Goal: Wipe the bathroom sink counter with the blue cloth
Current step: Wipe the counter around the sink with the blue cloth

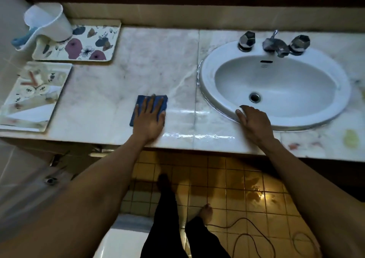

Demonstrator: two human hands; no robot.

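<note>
**A:** Starting at the far left, what did we have on the bench [138, 56]?

**B:** We had a flowered tray [94, 40] at the back with a white cup [49, 20] at its left end, and a 2nd tray [29, 117] in front of it. That end of the marble looked dry to us.

**A:** And the blue cloth [162, 104]?

**B:** It lay flat near the front edge, well left of the sink [207, 74]. Our left grip [150, 117] was spread open on top of it, fingers straight, palm pressing down. It pinched nothing.

**A:** Right of that?

**B:** Wet streaks [197, 112] ran from the cloth toward the sink, so we judged the wipe to be in mid-pass, with the left stretch not yet done. Our right grip [254, 123] had its fingers bent over the sink's front rim, thumb on the outer edge, bracing us.

**A:** So the next move?

**B:** We reckoned it called for steady pressure and a slide leftward, either stopping short of the 2 trays or lifting them clear.
</note>
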